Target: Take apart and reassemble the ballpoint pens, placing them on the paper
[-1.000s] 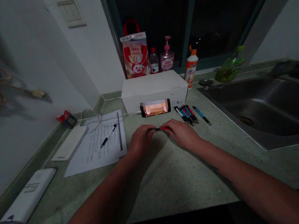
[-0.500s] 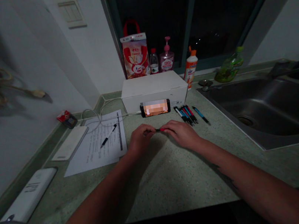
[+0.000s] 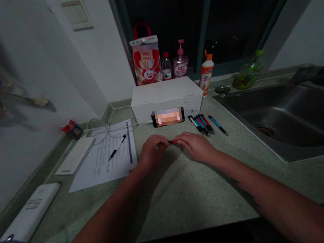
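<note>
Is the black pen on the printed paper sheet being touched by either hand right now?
No: the black pen lies alone on the white printed sheet, while both hands grip a red-and-black pen.

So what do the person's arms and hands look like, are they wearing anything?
Both arms are bare all the way down, with no sleeves in view. The left hand and the right hand wear no gloves, and no rings, watch or bracelet can be made out. The light is dim. A faint dark marking shows on the right forearm.
</note>
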